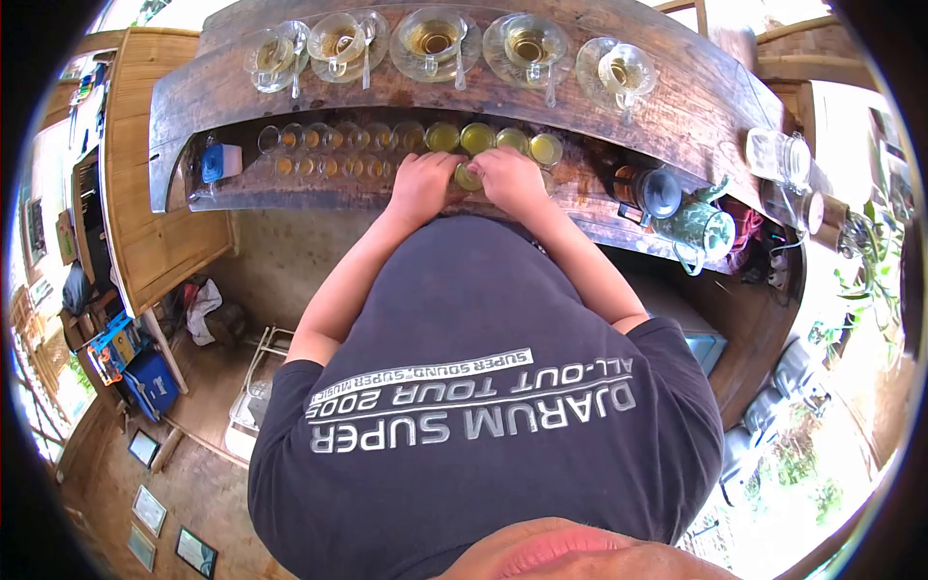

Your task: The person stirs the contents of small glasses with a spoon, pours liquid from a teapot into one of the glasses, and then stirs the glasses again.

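Observation:
Both hands meet at a small glass (pixel 468 180) of yellow-green liquid at the near edge of the lower wooden shelf. My left hand (pixel 423 184) has its fingers curled at the left side of this glass. At its right rim are the bent fingers of my right hand (pixel 512 179); what the fingertips do there is partly hidden. Just beyond stand more small glasses with the same liquid, among them a glass (pixel 477 137) directly behind my hands and a glass (pixel 545 149) to the right. Rows of small glasses (pixel 329 137) with brownish contents continue leftward.
Along the raised counter (pixel 570 97) stand several glass cups on saucers with spoons, such as a cup (pixel 435 39). A blue-and-white container (pixel 220 162) sits at the shelf's left end. On the right are a dark mug (pixel 650 191), a green glass pitcher (pixel 698 230) and a clear jar (pixel 776 155).

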A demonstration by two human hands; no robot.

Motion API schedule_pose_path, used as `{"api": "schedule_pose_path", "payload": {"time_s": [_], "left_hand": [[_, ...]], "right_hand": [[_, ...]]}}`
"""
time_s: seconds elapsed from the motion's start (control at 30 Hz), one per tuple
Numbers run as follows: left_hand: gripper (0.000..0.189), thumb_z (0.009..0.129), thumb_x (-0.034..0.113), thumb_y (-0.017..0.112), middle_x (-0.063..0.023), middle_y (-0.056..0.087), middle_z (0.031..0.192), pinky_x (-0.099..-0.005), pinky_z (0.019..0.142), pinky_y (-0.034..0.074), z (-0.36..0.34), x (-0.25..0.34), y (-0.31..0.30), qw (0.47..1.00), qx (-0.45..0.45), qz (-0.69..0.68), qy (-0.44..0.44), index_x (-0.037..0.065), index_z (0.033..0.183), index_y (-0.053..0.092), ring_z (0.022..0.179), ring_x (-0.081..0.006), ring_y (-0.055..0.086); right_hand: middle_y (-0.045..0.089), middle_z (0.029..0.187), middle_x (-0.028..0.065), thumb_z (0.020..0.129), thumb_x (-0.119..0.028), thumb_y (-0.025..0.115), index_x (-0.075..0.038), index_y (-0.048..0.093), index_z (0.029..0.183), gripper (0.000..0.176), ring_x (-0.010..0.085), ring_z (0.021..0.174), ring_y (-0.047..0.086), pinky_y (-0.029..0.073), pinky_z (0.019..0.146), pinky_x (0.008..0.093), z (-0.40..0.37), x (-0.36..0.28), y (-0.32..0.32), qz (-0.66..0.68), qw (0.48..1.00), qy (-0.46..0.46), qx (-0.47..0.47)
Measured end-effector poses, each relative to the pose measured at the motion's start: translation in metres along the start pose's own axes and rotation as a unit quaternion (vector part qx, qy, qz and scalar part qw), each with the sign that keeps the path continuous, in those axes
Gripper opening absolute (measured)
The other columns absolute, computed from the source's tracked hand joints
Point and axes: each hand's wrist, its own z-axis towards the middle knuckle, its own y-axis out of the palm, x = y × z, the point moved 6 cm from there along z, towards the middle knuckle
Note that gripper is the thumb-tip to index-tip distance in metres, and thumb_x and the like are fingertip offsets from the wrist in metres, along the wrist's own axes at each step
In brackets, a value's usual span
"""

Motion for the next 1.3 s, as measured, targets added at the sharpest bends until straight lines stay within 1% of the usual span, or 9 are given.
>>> {"api": "schedule_pose_path", "payload": {"time_s": [0.07, 0.17, 0.37, 0.47, 0.57, 0.7, 0.77, 0.9, 1.3], "left_hand": [[0.065, 0.073, 0.031, 0.101, -0.0079, 0.081, 0.119, -0.0474, 0.094, 0.055, 0.000, -0.001, 0.001, 1.000, -0.012, 0.002, -0.011, 0.013, 0.131, 0.079, 0.114, -0.0315, 0.077], [0.065, 0.072, 0.030, 0.101, -0.0083, 0.081, 0.120, -0.0478, 0.095, 0.055, 0.000, -0.001, 0.000, 1.000, -0.008, -0.010, -0.009, 0.012, 0.130, 0.079, 0.114, -0.0319, 0.077], [0.064, 0.072, 0.029, 0.101, -0.0075, 0.082, 0.120, -0.0478, 0.094, 0.056, -0.002, 0.000, -0.001, 1.000, -0.002, -0.005, -0.014, 0.013, 0.131, 0.079, 0.114, -0.0319, 0.078], [0.064, 0.074, 0.030, 0.101, -0.0063, 0.082, 0.120, -0.0474, 0.094, 0.056, -0.003, -0.001, -0.001, 1.000, 0.010, -0.023, -0.012, 0.013, 0.131, 0.079, 0.113, -0.0311, 0.078], [0.064, 0.074, 0.031, 0.100, -0.0055, 0.083, 0.121, -0.0468, 0.093, 0.056, -0.004, -0.001, 0.000, 1.000, 0.003, -0.006, -0.011, 0.014, 0.132, 0.079, 0.113, -0.0303, 0.078], [0.064, 0.074, 0.033, 0.100, -0.0056, 0.083, 0.122, -0.0465, 0.093, 0.056, -0.003, -0.004, 0.003, 1.000, -0.015, -0.001, -0.027, 0.014, 0.132, 0.079, 0.114, -0.0299, 0.078], [0.065, 0.074, 0.034, 0.101, -0.0057, 0.082, 0.121, -0.0465, 0.093, 0.055, -0.005, -0.002, 0.000, 1.000, 0.012, -0.018, -0.013, 0.014, 0.132, 0.079, 0.113, -0.0297, 0.078], [0.066, 0.073, 0.034, 0.101, -0.0059, 0.082, 0.121, -0.0466, 0.093, 0.055, -0.005, -0.003, 0.004, 1.000, 0.000, -0.002, -0.019, 0.014, 0.132, 0.080, 0.113, -0.0294, 0.078], [0.062, 0.073, 0.033, 0.101, -0.0055, 0.082, 0.114, -0.0473, 0.093, 0.056, -0.004, -0.003, 0.003, 1.000, 0.000, 0.004, -0.018, 0.014, 0.128, 0.080, 0.110, -0.0305, 0.078]], "right_hand": [[0.078, 0.093, 0.0062, 0.102, -0.026, 0.076, -0.011, 0.076, 0.092, 0.018, 0.0301, 0.098, 0.075, 0.063, 0.080, 0.0479, 0.006, -0.002, -0.001, 0.004, 0.999, -0.008, 0.041], [0.077, 0.091, 0.0058, 0.102, -0.026, 0.076, -0.012, 0.077, 0.093, 0.018, 0.0303, 0.098, 0.075, 0.063, 0.080, 0.0482, 0.004, -0.008, 0.006, 0.012, 1.000, -0.020, -0.013], [0.077, 0.090, 0.0052, 0.101, -0.025, 0.077, -0.010, 0.077, 0.091, 0.018, 0.0308, 0.094, 0.075, 0.063, 0.079, 0.0479, 0.008, -0.003, 0.001, -0.003, 0.999, -0.013, 0.031], [0.077, 0.089, 0.0048, 0.101, -0.025, 0.078, -0.011, 0.077, 0.089, 0.018, 0.0305, 0.092, 0.075, 0.063, 0.079, 0.0474, 0.000, -0.013, 0.000, 0.019, 0.999, -0.039, 0.006], [0.077, 0.089, 0.0042, 0.101, -0.024, 0.077, -0.012, 0.078, 0.090, 0.016, 0.0299, 0.093, 0.075, 0.063, 0.079, 0.0468, 0.001, -0.004, -0.001, -0.010, 1.000, -0.013, 0.019], [0.077, 0.090, 0.0040, 0.100, -0.023, 0.077, -0.013, 0.079, 0.091, 0.014, 0.0297, 0.093, 0.075, 0.063, 0.079, 0.0466, 0.005, -0.007, 0.000, -0.004, 0.999, -0.026, 0.031], [0.078, 0.091, 0.0035, 0.099, -0.022, 0.077, -0.014, 0.080, 0.092, 0.011, 0.0291, 0.093, 0.075, 0.063, 0.077, 0.0459, 0.000, -0.013, 0.002, 0.008, 0.999, -0.048, -0.003], [0.078, 0.091, 0.0032, 0.099, -0.022, 0.077, -0.014, 0.080, 0.093, 0.010, 0.0288, 0.093, 0.075, 0.063, 0.077, 0.0462, 0.003, -0.004, -0.001, -0.004, 0.999, -0.027, 0.027], [0.077, 0.092, 0.0029, 0.099, -0.023, 0.077, -0.013, 0.078, 0.092, 0.012, 0.0280, 0.097, 0.075, 0.063, 0.079, 0.0466, 0.004, -0.010, -0.003, 0.000, 0.998, -0.057, 0.009]]}}
